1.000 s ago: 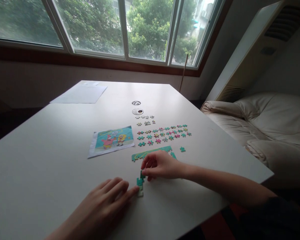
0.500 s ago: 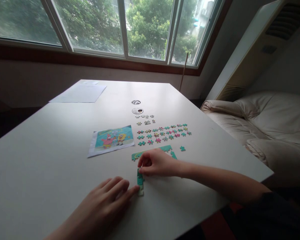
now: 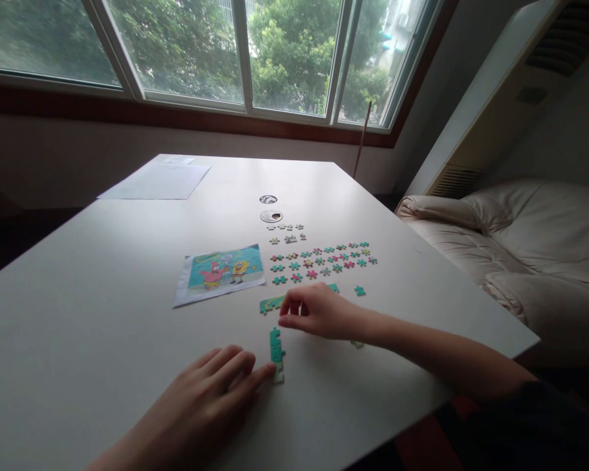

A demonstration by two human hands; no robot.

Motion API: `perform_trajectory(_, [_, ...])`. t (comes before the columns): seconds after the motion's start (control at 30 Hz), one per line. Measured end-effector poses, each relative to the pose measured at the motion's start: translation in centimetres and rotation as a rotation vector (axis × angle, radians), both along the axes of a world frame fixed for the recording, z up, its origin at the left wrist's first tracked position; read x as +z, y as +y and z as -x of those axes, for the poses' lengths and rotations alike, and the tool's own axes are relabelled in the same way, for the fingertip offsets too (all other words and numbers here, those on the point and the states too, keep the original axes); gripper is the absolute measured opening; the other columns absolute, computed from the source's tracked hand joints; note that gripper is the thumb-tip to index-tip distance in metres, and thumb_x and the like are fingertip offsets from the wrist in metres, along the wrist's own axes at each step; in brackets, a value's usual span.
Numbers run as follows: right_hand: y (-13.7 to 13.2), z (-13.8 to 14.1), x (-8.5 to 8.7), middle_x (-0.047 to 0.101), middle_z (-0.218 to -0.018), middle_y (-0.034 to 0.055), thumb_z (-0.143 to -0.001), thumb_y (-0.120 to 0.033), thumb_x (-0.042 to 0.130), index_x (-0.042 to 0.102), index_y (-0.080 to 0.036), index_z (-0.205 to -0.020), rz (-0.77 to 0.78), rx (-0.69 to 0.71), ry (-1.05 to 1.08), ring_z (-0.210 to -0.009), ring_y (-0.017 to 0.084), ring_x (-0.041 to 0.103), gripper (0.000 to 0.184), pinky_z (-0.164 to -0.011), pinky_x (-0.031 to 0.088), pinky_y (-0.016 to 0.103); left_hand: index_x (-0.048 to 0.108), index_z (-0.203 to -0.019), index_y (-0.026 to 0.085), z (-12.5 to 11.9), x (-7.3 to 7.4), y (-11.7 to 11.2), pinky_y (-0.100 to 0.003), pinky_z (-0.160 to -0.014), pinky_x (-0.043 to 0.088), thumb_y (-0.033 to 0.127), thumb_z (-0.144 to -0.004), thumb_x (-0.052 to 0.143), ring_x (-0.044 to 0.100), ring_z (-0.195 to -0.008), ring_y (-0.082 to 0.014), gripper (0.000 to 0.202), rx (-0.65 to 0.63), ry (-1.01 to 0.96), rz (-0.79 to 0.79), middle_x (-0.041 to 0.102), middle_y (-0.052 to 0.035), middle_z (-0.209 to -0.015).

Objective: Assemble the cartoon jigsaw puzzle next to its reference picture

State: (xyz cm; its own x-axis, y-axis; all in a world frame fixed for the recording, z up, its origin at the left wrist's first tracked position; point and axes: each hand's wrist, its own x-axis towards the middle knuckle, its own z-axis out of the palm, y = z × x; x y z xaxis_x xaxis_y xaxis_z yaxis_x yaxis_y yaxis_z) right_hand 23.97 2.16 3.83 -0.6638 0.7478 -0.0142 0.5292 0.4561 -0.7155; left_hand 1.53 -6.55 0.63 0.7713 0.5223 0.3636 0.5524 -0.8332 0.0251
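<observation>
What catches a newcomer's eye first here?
Two hands near the front edge of the table: the left hand lies flat, a fingertip touching a short teal strip, and the right hand hovers just beyond it. Behind them lie rows of loose pieces and, to their left, a cartoon picture.

Home living room, cushioned sofa [image 3: 520, 242], big window [image 3: 235, 52], white table [image 3: 103, 314]

— The strip [image 3: 275, 350] lay flat: a short teal column of joined pieces, pale at its near end.
— Yes, pointing away from the person, and that pale end touched the left hand [image 3: 203, 402] at a fingertip.
</observation>
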Motion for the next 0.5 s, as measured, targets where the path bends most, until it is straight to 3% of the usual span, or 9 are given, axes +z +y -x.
perform_trajectory(0.07, [0.8, -1.8, 1.1, 0.061, -0.066, -0.0003, -0.079, -0.032, 0.064, 0.065, -0.014, -0.076, -0.027, -0.024, -0.039, -0.058, 0.008, 0.052, 0.018, -0.056, 0.038, 0.019, 0.054, -0.118, 0.020, 0.0, 0.0, 0.0, -0.027, -0.068, 0.046, 0.011, -0.091, 0.040, 0.056, -0.077, -0.0168, 0.032, 0.002, -0.007, 0.020, 0.060, -0.0051, -0.088])
perform_trajectory(0.2, [3.1, -6.3, 2.6, 0.061, -0.068, -0.0003, -0.081, -0.034, 0.060, 0.064, -0.015, -0.080, 0.096, 0.024, -0.124, -0.057, 0.008, 0.053, 0.019, -0.053, 0.040, 0.019, 0.054, -0.117, 0.020, 0.3, 0.0, 0.3, -0.028, -0.072, 0.047, 0.013, -0.091, 0.042, 0.057, -0.082, -0.0171, 0.030, 0.029, -0.016, 0.048, 0.061, -0.0064, -0.096])
perform_trajectory(0.37, [5.0, -11.3, 2.6, 0.063, -0.073, 0.0022, -0.080, -0.036, 0.058, 0.063, -0.014, -0.084, 0.198, -0.014, -0.249, -0.058, 0.010, 0.056, 0.023, -0.054, 0.044, 0.020, 0.052, -0.124, 0.022, 0.8, -0.4, 0.8, -0.034, -0.080, 0.047, 0.018, -0.090, 0.045, 0.057, -0.092, -0.0205, 0.034, 0.085, 0.051, 0.029, 0.059, -0.0092, -0.110])
perform_trajectory(0.5, [5.3, -13.0, 2.1, 0.063, -0.072, 0.0030, -0.078, -0.038, 0.058, 0.064, -0.014, -0.084, 0.174, -0.073, -0.265, -0.060, 0.010, 0.054, 0.025, -0.054, 0.043, 0.021, 0.050, -0.125, 0.021, 0.4, -0.3, 1.1, -0.036, -0.083, 0.046, 0.018, -0.089, 0.046, 0.056, -0.096, -0.0222, 0.036, 0.065, 0.092, 0.039, 0.059, -0.0090, -0.113])
